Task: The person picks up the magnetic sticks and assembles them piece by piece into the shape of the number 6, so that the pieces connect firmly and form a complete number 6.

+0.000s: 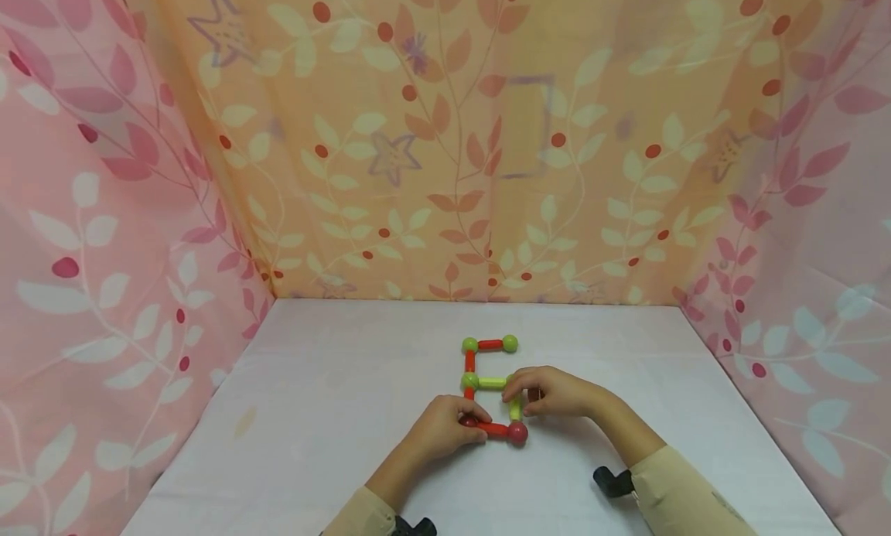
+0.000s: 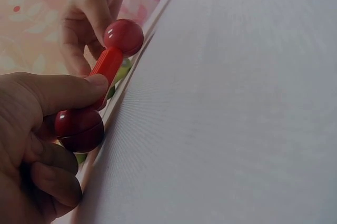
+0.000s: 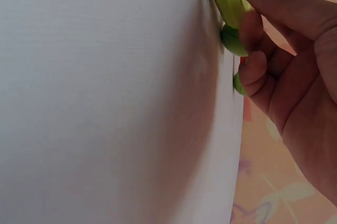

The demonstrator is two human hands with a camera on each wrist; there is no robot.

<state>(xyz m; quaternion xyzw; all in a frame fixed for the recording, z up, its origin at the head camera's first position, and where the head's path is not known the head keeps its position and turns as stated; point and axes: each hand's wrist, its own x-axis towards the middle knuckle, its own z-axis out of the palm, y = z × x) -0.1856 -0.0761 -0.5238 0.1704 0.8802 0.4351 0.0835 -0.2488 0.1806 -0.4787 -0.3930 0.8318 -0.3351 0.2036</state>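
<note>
A figure of rods and balls lies on the white table, with red rods [image 1: 490,345], yellow-green rods [image 1: 492,384], green balls [image 1: 469,344] and dark red balls [image 1: 517,433]. At its near left corner my left hand [image 1: 445,428] grips a red rod [image 2: 109,65] beside a dark red ball [image 2: 80,124]; the thumb lies along the rod. On the right side, my right hand [image 1: 557,393] has its thumb and finger bent round the upright yellow-green rod [image 3: 226,0], just below a green ball [image 3: 233,41] that the fingers partly cover.
White cloth [image 1: 334,366] covers the table around the figure. Leaf-patterned curtains [image 1: 431,134] stand at the back and on both sides. Black wrist mounts [image 1: 612,482] sit at the beige sleeves [image 1: 682,489].
</note>
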